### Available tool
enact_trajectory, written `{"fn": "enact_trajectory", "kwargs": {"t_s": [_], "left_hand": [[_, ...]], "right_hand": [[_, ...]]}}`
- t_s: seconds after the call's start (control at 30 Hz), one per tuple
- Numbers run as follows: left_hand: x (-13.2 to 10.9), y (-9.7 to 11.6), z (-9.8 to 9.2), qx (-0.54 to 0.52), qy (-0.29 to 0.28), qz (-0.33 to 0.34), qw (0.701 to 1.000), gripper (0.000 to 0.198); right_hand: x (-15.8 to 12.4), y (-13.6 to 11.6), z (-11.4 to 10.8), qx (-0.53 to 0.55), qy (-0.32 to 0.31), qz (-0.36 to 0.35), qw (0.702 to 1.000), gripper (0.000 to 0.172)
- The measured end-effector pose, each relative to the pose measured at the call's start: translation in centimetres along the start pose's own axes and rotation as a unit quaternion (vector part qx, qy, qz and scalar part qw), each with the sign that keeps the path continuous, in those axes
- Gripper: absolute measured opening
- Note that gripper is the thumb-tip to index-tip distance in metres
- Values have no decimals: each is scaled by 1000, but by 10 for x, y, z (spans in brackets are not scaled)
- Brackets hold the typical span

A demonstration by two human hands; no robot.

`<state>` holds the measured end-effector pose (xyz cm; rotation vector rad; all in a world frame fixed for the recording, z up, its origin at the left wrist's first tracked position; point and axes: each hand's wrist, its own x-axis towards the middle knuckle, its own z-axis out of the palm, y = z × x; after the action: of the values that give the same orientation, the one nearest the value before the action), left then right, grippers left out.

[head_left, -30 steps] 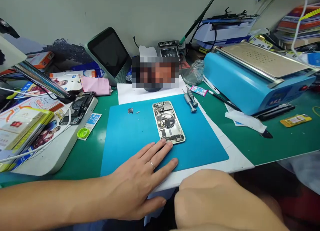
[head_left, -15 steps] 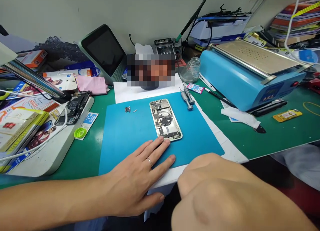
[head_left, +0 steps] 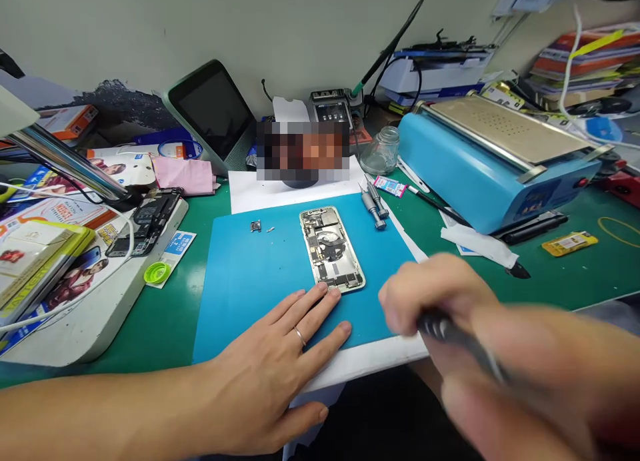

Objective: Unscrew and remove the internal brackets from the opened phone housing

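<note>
An opened phone [head_left: 345, 264] with its inner parts exposed lies on a blue mat [head_left: 250, 274]. My left hand [head_left: 280, 361], a ring on one finger, is open with its fingers spread. Two of its fingertips touch the phone's near end. To the right of the phone, above the mat's near corner, my right hand [head_left: 480, 341] is closed around a dark, slender tool [head_left: 460, 334]. Motion blur hides what kind of tool it is. Small loose parts [head_left: 255, 226] lie left of the phone, and two grey screwdrivers [head_left: 373, 208] lie to its right.
A blue machine with a metal plate [head_left: 480, 161] stands at the back right. Behind the mat are a glass jar [head_left: 383, 151] and a tilted screen [head_left: 213, 108]. On the left are a lamp pole [head_left: 70, 161], boxes and a green cap [head_left: 157, 272].
My right hand has turned and moved up and to the right, bringing the dark tool into sight. My left hand stays on the phone's near end. The view has shifted slightly.
</note>
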<state>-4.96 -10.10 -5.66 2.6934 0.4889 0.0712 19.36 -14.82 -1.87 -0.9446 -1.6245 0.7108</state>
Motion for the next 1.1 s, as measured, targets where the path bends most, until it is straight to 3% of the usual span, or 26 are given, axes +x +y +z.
{"fn": "enact_trajectory", "kwargs": {"t_s": [0.07, 0.17, 0.27, 0.47, 0.57, 0.67, 0.83, 0.97, 1.1], "left_hand": [[1, 0, 1, 15, 2, 7, 1000, 89], [1, 1, 2, 26, 4, 4, 1000, 91], [0, 1, 3, 29, 9, 0, 1000, 91], [-1, 0, 3, 34, 2, 3, 999, 91], [-2, 1, 3, 39, 2, 1, 999, 90], [-1, 1, 3, 41, 0, 1, 999, 89], [0, 1, 3, 45, 3, 0, 999, 88], [1, 2, 5, 55, 10, 3, 998, 91], [-1, 3, 8, 71, 13, -3, 997, 92]], "right_hand": [[12, 23, -7, 56, 46, -56, 996, 34], [25, 59, -14, 77, 68, -18, 995, 42], [25, 76, -16, 60, 86, 12, 994, 46], [13, 74, -27, -63, 38, -5, 997, 52], [7, 71, -38, -193, 10, -2, 981, 66], [8, 65, -40, -259, 8, 10, 966, 68], [20, 60, -19, -182, 90, -8, 979, 65], [25, 69, -3, -140, 101, -61, 983, 67], [23, 79, 1, -126, 102, -69, 984, 69]]}}
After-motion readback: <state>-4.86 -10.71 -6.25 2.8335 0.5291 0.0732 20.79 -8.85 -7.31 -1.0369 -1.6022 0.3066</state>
